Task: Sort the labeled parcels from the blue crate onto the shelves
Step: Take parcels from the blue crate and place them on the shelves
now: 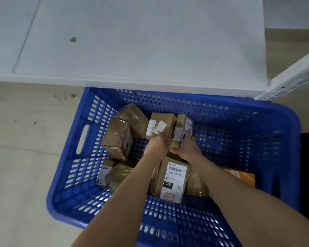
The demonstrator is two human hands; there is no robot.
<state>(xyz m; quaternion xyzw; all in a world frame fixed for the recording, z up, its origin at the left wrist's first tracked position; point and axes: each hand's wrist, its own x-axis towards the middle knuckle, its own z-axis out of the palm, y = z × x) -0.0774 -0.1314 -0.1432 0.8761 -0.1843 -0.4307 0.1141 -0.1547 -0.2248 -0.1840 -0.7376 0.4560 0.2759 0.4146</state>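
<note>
Under the shelf edge: both hands on parcels in the crate

At 12 o'clock I see the front edge of the white shelf [132, 50] overhanging the far rim of the blue crate [248, 113]; its floor shows toward 3 o'clock. At centre, the left hand [158, 144] grips a brown parcel [161, 124]. The right hand [186, 148] holds a narrow parcel [184, 124] just beside it. A parcel labelled 060 [173, 179] lies at 6 o'clock, with taped parcels [118, 138] at 9.

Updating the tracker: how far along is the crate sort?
Done: no shelved parcel in view on the white shelf. In hand: left hand grips a labeled box, right hand a narrow box, both inside the blue crate. Left: at least four more, including the 060 box.
</note>
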